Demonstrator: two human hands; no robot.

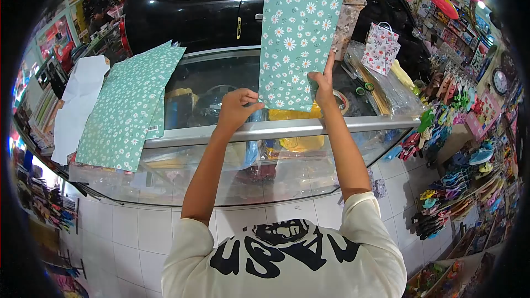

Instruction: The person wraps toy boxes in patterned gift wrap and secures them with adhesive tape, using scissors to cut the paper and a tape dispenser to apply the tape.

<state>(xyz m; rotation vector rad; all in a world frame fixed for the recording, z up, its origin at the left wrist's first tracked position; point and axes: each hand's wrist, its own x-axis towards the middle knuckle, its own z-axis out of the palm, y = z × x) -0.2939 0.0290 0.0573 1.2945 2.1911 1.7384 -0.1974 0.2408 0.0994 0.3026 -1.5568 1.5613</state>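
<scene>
A folded green paper with white daisies (298, 44) stands upright over the glass counter. My right hand (324, 84) is closed on its lower right edge, the thumb across the front and the fingers partly behind. At its lower left corner, my left hand (241, 109) pinches the paper between thumb and fingers. More green daisy sheets (127, 105) lie on the counter's left side, beside a white sheet (80, 102). Behind the held paper rises a brown floral pleated paper (345, 14), partly hidden. A roll of tape (342, 102) lies right of my right wrist.
The glass counter (248, 131) has a metal front edge. Green-handled scissors (364, 88), plastic wrapping (400, 96) and a small floral gift bag (381, 48) are on its right. A black car (193, 16) stands behind; hanging goods (452, 182) fill the right side.
</scene>
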